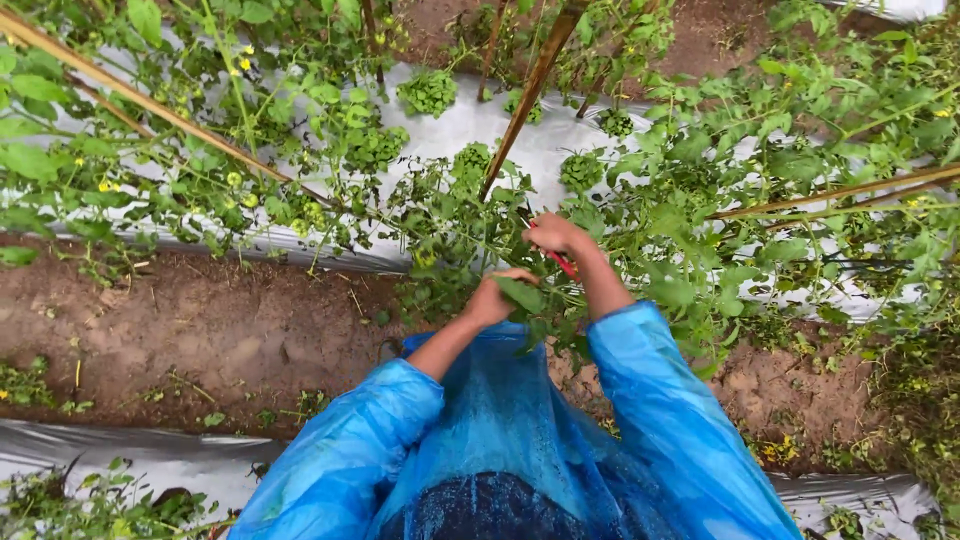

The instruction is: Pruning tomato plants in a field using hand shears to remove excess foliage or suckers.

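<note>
Blue raincoat sleeves [640, 400] nearest; left hand [492, 297] pinches a leafy stem [520, 292]; right hand [556, 236] closed round red-handled clippers [562, 262] (blades hidden) just beyond; cut apparently not yet made; staked plants [450, 190] over pale mulch sheet [520, 135] remain beyond

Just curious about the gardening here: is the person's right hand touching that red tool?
Touching. The head view shows the right hand closed around the red tool, whose handle juts out below the fingers among the green plant stems.
</note>
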